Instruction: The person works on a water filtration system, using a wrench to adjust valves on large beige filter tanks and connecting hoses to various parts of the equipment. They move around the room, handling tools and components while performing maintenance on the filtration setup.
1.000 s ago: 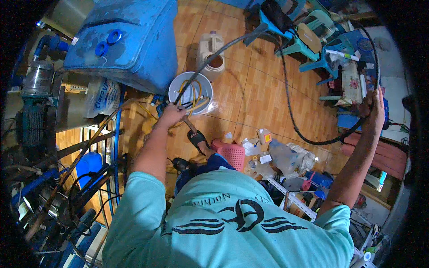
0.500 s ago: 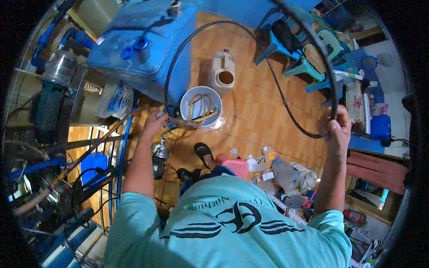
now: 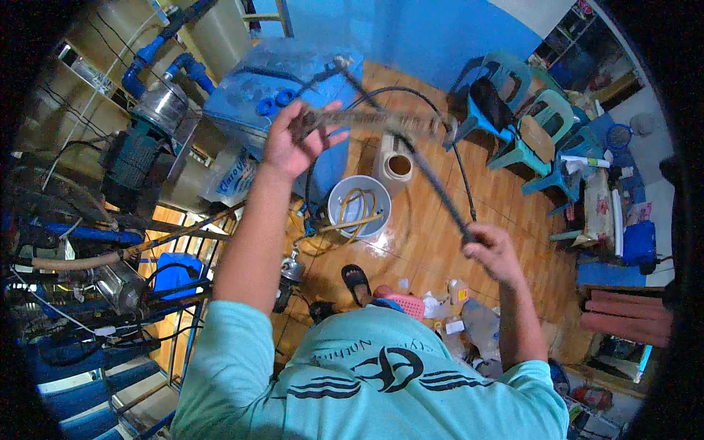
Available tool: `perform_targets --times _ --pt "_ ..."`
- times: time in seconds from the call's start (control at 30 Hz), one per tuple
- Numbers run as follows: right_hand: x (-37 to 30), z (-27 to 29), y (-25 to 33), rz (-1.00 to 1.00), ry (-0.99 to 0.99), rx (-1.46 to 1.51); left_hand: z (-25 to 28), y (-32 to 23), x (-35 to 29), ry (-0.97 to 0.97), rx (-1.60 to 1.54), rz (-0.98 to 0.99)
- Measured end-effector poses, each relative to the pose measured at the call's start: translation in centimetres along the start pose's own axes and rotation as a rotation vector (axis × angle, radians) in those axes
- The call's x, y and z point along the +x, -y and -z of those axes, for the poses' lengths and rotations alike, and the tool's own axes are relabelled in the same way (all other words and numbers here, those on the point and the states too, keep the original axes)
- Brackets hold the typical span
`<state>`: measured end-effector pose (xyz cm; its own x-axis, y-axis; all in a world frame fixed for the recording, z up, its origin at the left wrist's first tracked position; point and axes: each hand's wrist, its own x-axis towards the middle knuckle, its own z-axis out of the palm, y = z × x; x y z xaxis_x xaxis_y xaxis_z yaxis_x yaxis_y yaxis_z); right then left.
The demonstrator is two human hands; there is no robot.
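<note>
My left hand (image 3: 297, 143) is raised in front of the blue tank (image 3: 242, 103). A long, worn wrench (image 3: 381, 121), smeared by motion, lies in that hand, with some fingers held away from it. On the right, my right hand (image 3: 495, 253) is closed around a black hose (image 3: 433, 176). From this hand the hose slants up and left, passing the wrench, toward a fitting (image 3: 340, 63) over the tank. I cannot tell whether they join there. Another length of the hose curves behind, down toward the right hand.
A white bucket (image 3: 361, 233) with yellow tubing stands on the tiled floor beside a beige jug (image 3: 397, 167). Pumps (image 3: 136, 154) and pipes fill the left side. Plastic chairs (image 3: 539, 128) line the right. A pink basket (image 3: 403, 302) and loose packages lie near my feet.
My left hand has risen with the wrench from beside the bucket to the tank. The right hand has moved left and lower, pulling the raised hose loop into a slant. The view has shifted.
</note>
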<state>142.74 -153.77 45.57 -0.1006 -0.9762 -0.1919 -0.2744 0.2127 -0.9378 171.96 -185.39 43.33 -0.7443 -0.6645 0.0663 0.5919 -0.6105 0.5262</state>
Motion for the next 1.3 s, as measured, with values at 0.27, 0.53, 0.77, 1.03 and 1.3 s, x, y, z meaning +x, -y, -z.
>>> perform_targets --times 0.27,0.53,0.77,1.03,1.3 --pt "-0.4 -6.3 -9.0 0.028 0.237 -0.620 0.1 3.5 3.4 -0.012 0.040 0.044" --pt "15.4 -5.7 -2.0 -0.031 0.241 0.728 -4.7 8.2 -9.2 -0.177 0.868 -0.140" --pt "14.6 -7.2 8.6 0.002 1.076 -0.207 -3.3 6.4 -13.7 -0.263 0.863 -0.169" --pt "18.7 -11.7 4.1 0.059 0.388 -0.053 -2.7 6.5 -20.7 -0.275 1.177 -0.351" --pt "22.2 -19.3 8.6 -0.089 0.372 0.927 -2.5 8.8 -27.4 -0.298 1.533 -0.198"
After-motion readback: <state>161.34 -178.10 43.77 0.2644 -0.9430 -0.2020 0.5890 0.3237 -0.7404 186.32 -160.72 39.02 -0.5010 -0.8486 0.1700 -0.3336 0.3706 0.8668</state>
